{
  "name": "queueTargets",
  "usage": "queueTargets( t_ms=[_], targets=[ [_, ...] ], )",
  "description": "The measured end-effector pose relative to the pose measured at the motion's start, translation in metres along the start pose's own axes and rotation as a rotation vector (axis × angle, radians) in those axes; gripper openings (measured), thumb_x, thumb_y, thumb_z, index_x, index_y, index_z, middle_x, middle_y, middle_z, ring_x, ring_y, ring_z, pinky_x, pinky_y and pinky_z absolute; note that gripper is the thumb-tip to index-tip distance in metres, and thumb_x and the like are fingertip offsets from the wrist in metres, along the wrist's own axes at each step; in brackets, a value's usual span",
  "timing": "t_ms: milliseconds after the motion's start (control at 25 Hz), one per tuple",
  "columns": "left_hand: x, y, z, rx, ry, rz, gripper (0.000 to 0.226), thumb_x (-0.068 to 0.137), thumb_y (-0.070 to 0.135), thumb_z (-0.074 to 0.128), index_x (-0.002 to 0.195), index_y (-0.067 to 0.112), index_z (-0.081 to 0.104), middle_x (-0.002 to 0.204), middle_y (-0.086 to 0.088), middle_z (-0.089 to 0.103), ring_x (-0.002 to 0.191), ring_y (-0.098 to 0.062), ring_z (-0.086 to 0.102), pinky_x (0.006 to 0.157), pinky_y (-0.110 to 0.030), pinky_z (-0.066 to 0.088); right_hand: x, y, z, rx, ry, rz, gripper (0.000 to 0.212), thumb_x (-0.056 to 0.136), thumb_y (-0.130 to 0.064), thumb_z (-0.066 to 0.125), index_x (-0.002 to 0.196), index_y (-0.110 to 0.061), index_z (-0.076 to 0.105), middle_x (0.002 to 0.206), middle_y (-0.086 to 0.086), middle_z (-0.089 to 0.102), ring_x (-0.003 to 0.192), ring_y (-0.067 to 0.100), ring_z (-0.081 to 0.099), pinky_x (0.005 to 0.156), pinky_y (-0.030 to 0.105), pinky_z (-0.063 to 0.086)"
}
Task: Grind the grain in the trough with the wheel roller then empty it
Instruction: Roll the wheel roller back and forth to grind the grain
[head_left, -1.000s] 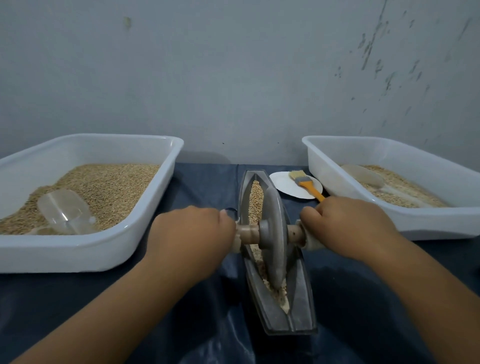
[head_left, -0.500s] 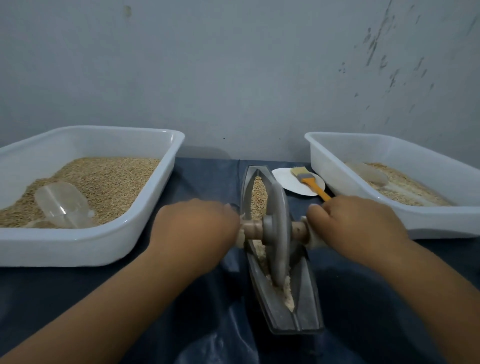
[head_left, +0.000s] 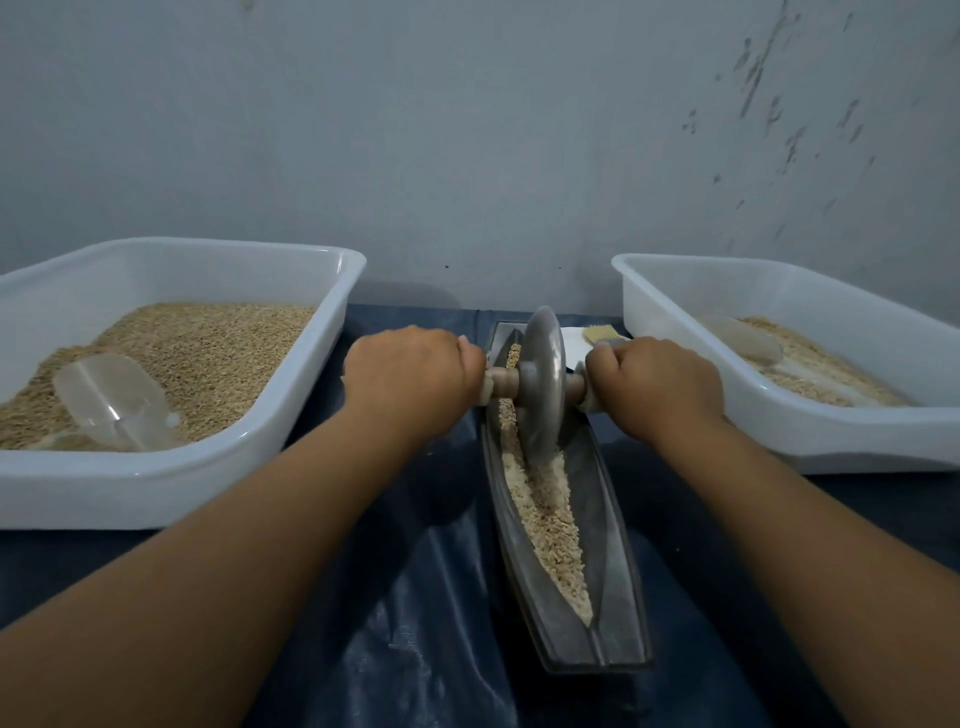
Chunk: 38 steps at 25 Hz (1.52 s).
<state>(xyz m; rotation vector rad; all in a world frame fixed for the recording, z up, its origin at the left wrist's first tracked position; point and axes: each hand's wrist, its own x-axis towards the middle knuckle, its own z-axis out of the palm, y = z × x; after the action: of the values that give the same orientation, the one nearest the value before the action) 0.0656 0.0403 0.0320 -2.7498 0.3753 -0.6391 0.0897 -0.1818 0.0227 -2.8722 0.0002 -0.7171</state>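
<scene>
The left hand (head_left: 413, 376) was curled tightly round the left end of the wooden axle (head_left: 503, 382), and the right hand (head_left: 655, 383) was clamped in the same way on the right end. Between them stood the wheel roller (head_left: 543, 384), upright, with its lower edge down in the trough (head_left: 613, 545). The wheel was near the far end of the trough, toward 12 o'clock from the person.

The grain (head_left: 550, 514) lay in the groove as a pale strip running toward 6 o'clock, with a little more visible beyond the wheel. It looked partly broken, not yet fine, so I judged that the grinding step was in hand and the emptying was not yet begun.

The next move, I think, called for a steady pull toward 6 o'clock, with equal pressure from both hands, so that the wheel would not tilt or climb out of the groove.

At 9 o'clock stood a white tub (head_left: 332, 332) with grain and a clear scoop (head_left: 111, 400). At 3 o'clock stood a second tub (head_left: 810, 441), and just behind the right hand a brush (head_left: 597, 334) showed.
</scene>
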Motion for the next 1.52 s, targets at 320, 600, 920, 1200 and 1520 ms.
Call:
queueTargets(
  t_ms=[320,600,920,1200,1520],
  targets=[
    [-0.065,0.008,-0.018,-0.209,0.112,0.032,0.049,0.087,0.032,0.001,0.078,0.016,0.046,0.061,0.006,0.038,0.054,-0.019,0.045,0.050,-0.028,0.038,-0.075,0.004,-0.056,-0.029,-0.102,-0.113,0.053,0.089,-0.050,0.023,0.053,-0.024,0.051,0.049,-0.002,0.049,0.047,0.011,0.046,0.046,0.026,0.029],
    [-0.036,0.007,-0.003,-0.120,0.053,-0.108,0.047,0.091,0.039,0.006,0.075,0.020,0.047,0.060,0.006,0.036,0.056,-0.018,0.042,0.055,-0.027,0.036,-0.037,0.000,-0.028,-0.093,-0.038,-0.065,0.052,0.095,-0.043,0.027,0.055,-0.020,0.050,0.058,0.001,0.049,0.054,0.017,0.043,0.050,0.028,0.025],
    [0.032,-0.007,0.016,-0.022,-0.017,-0.039,0.040,0.094,0.016,0.046,0.132,0.009,0.039,0.106,-0.013,0.059,0.090,-0.034,0.059,0.074,-0.047,0.055,0.029,-0.007,0.008,-0.030,0.073,-0.033,0.050,0.098,-0.038,0.029,0.055,-0.019,0.047,0.057,0.001,0.046,0.054,0.022,0.043,0.050,0.030,0.021],
    [-0.037,0.007,-0.019,-0.141,0.019,-0.028,0.037,0.092,0.037,0.016,0.075,0.016,0.041,0.060,0.002,0.035,0.058,-0.023,0.042,0.054,-0.029,0.034,-0.044,0.013,-0.038,-0.203,-0.274,-0.214,0.037,0.097,-0.025,0.043,0.061,-0.020,0.036,0.063,-0.001,0.042,0.061,0.022,0.046,0.052,0.031,0.037],
    [-0.030,0.009,-0.004,-0.144,0.109,-0.096,0.052,0.091,0.032,-0.002,0.075,0.018,0.045,0.064,0.005,0.039,0.056,-0.018,0.041,0.056,-0.028,0.036,-0.031,0.005,-0.023,-0.105,-0.081,-0.051,0.046,0.095,-0.041,0.029,0.060,-0.020,0.049,0.060,-0.001,0.046,0.054,0.015,0.041,0.050,0.028,0.026]
  ],
)
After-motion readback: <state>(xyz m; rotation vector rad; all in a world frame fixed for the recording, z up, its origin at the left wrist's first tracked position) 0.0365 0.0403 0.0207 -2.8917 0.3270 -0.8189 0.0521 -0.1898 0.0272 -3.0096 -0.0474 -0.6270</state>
